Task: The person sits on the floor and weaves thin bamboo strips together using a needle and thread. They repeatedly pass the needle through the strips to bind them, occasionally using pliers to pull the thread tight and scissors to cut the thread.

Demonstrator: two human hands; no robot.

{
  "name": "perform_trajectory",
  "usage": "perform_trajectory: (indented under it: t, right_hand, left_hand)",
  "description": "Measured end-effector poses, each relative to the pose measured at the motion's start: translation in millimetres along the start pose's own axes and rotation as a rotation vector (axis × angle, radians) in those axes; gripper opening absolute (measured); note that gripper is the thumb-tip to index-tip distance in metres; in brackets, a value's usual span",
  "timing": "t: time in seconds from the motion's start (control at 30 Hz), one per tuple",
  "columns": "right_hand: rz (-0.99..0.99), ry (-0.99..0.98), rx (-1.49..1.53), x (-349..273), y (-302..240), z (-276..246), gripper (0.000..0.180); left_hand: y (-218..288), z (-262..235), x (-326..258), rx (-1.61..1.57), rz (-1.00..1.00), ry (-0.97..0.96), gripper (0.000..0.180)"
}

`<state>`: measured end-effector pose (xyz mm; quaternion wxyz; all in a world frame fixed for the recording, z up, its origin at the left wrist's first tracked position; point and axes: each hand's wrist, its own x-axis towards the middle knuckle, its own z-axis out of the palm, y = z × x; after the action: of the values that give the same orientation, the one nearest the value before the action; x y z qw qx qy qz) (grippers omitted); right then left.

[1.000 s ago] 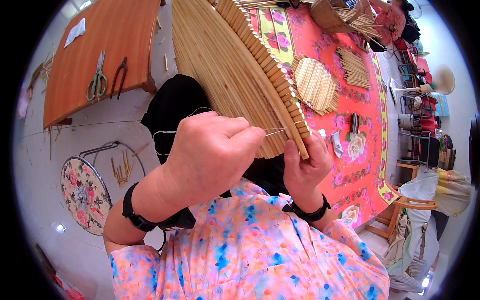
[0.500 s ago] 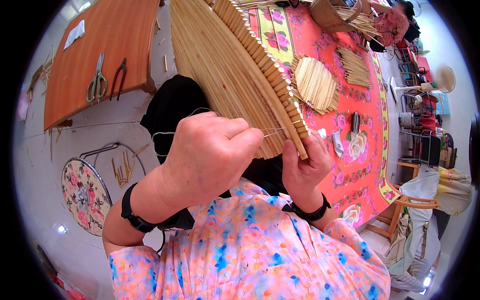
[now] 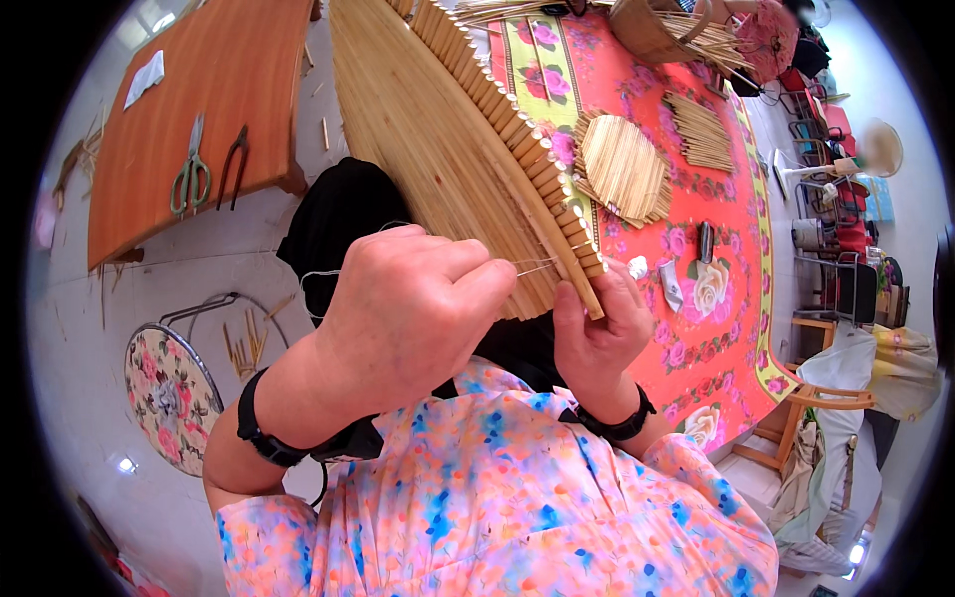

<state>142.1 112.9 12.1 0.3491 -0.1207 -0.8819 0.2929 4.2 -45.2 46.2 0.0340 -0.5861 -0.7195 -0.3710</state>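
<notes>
A long panel of pale reed stalks (image 3: pixel 448 169) slants from the top of the view down to my lap. A row of short cut stalks (image 3: pixel 522 134) runs along its right edge beside a long rod. My left hand (image 3: pixel 413 298) is closed in a fist on a white thread (image 3: pixel 535 267), which stretches taut to the rod; its loose length loops behind my wrist. At the panel's lower corner my right hand (image 3: pixel 602 328) pinches the rod's end and edge stalks between thumb and fingers. Whether a needle is in my left fist is hidden.
Left, a brown wooden table (image 3: pixel 239 80) bears green-handled scissors (image 3: pixel 191 174), dark pliers (image 3: pixel 235 164) and a white cloth. A flowered stool (image 3: pixel 171 398) stands below. Right, the red flowered tablecloth (image 3: pixel 686 358) carries a round reed mat (image 3: pixel 625 164), stalk bundles and a basket (image 3: pixel 647 35). Another person sits far right.
My left fist has shifted slightly left, with the thread still taut. The panel's lower end and my right hand have moved a little left.
</notes>
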Motion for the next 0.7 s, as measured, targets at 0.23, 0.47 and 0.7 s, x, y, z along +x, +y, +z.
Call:
perform_trajectory:
  t: [0.23,0.47,0.7]
  right_hand:
    - [-0.047,-0.002,0.020,3.5,-0.1,0.4,0.030]
    - [-0.116,-0.031,0.107,3.2,4.5,2.5,0.033]
    - [-0.246,-0.144,0.473,7.2,13.6,12.6,0.057]
  left_hand:
    - [-1.5,0.8,4.3,0.012,0.033,-0.012,0.011]
    - [4.0,-6.6,4.5,0.048,0.006,-0.037,0.012]
    - [12.6,-29.1,-6.7,0.105,-0.108,-0.133,0.016]
